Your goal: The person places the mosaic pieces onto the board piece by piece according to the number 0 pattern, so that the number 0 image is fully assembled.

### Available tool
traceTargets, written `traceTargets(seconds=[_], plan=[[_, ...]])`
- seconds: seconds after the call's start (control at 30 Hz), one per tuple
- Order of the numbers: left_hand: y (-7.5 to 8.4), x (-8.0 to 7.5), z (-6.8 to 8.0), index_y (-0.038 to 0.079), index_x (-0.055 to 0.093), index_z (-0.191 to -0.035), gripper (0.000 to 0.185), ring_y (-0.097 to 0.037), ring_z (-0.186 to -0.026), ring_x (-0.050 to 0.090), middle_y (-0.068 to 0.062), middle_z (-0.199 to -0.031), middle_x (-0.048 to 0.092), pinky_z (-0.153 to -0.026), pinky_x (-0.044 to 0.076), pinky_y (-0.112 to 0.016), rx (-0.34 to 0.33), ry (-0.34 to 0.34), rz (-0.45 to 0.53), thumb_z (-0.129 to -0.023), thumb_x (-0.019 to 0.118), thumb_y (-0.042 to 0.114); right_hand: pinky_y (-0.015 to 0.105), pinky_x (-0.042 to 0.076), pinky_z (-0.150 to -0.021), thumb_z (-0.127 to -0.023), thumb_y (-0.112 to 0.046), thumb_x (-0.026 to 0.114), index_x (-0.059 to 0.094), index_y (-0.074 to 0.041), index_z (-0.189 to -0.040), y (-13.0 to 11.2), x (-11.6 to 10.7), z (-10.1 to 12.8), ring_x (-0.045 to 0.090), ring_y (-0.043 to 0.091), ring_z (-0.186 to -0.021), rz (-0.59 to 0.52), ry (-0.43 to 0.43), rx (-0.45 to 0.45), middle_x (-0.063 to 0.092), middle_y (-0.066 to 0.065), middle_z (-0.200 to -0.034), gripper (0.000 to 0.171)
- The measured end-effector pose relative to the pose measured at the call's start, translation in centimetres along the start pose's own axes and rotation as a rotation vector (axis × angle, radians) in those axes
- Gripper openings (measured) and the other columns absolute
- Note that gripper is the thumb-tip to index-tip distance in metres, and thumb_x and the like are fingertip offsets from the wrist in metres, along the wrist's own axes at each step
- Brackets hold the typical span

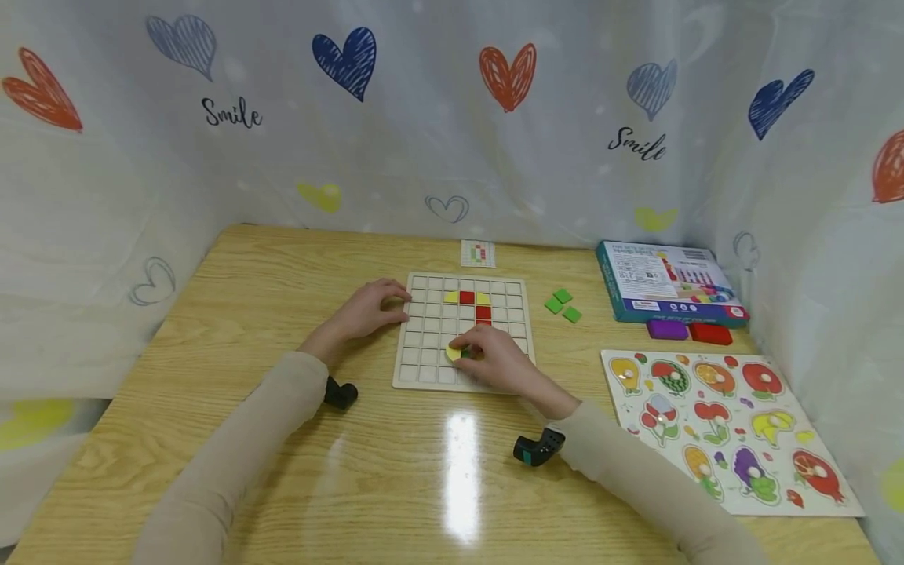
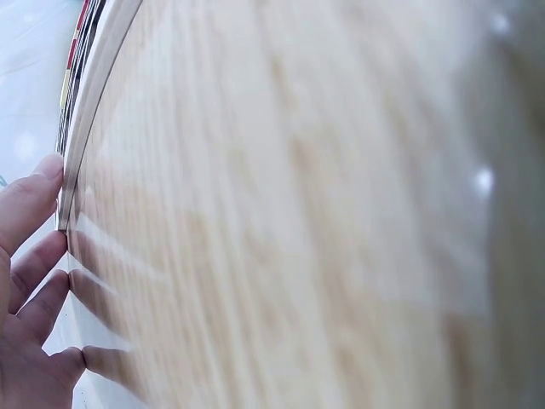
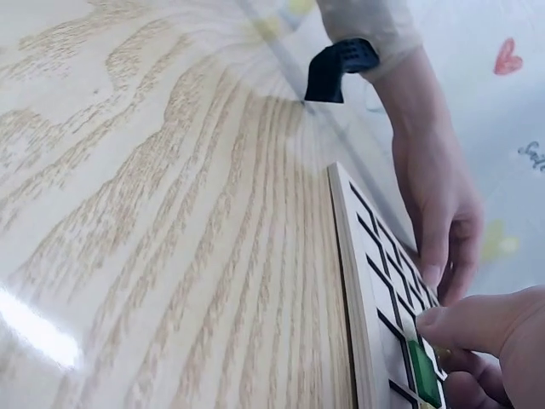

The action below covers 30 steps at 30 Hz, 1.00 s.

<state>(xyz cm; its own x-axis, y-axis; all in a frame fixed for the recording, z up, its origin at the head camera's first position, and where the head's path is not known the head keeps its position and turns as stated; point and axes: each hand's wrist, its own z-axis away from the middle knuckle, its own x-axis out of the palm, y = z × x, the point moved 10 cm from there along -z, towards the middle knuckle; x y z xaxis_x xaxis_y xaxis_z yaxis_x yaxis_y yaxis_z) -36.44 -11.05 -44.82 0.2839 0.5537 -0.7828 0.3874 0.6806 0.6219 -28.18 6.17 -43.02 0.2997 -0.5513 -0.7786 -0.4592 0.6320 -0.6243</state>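
Note:
A pale wooden grid board point(image 1: 428, 334) lies mid-table. My left hand point(image 1: 373, 309) rests at its left side, thumb and fingertips touching the edge, fingers loosely bent. Over the board's lower middle, my right hand point(image 1: 500, 359) pinches a yellow rounded piece point(image 1: 453, 353) between thumb and fingers; the fingers partly cover it. Just beside those fingertips a green tile point(image 3: 423, 373) sits in the grid in the right wrist view. Higher up, a red tile point(image 1: 467, 298) lies between two yellow curved pieces point(image 1: 452, 298), with another red tile point(image 1: 483, 312) below.
Behind the board lies a small pattern card point(image 1: 478, 253). Three loose green tiles point(image 1: 563, 296) are to its right. Farther right are a game box point(image 1: 671, 284), a purple block point(image 1: 667, 329), a red block point(image 1: 711, 334) and a fruit puzzle board point(image 1: 678, 463). A printed curtain point(image 1: 395, 157) surrounds the table.

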Motion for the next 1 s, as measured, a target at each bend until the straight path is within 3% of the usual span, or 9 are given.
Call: traceTargets(seconds=[1.0], plan=[[0.01,0.05,-0.02,0.006,0.064,-0.125,0.037,-0.037,-0.135,0.038,-0.017,-0.14,0.049,-0.114,0.024,-0.053,-0.019,-0.011,0.015,-0.093,0.07,0.024,0.028,0.045,-0.073,-0.09,-0.019,0.072,0.073,-0.011,-0.112,-0.16,0.99,-0.69,0.053,0.013,-0.084,0.054,-0.024,0.005,0.064,0.002,-0.107,0.023]])
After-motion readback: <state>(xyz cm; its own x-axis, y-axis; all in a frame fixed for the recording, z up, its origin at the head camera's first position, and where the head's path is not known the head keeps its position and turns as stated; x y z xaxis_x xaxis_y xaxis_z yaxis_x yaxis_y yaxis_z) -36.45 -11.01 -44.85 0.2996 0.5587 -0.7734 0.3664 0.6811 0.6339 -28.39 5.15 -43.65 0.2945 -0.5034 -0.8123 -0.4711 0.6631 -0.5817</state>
